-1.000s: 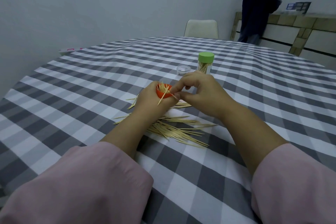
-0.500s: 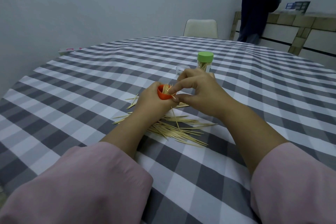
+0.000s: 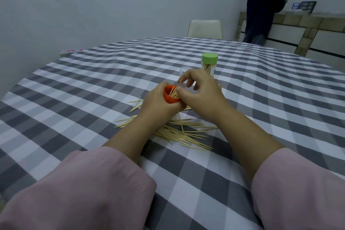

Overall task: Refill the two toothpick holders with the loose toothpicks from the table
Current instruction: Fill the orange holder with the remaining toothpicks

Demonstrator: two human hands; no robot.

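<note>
Pale wooden toothpicks (image 3: 183, 133) lie on a matt checked cloth tablecloth (image 3: 97, 87); smooth orange plastic holder (image 3: 169, 97), glossy green-capped clear holder (image 3: 209, 63).

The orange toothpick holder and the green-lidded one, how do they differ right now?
The orange holder is open-topped and tilted in the left hand, while the green-lidded holder stands upright on the tablecloth with its lid on. The right hand is feeding toothpicks into the orange holder; nothing touches the green-lidded holder. The orange holder's visible part is opaque, the green-lidded holder's body clear. Both contain toothpicks.

Loose pale-pink sleeves (image 3: 84, 188), pushed up; forearms bare.
</note>
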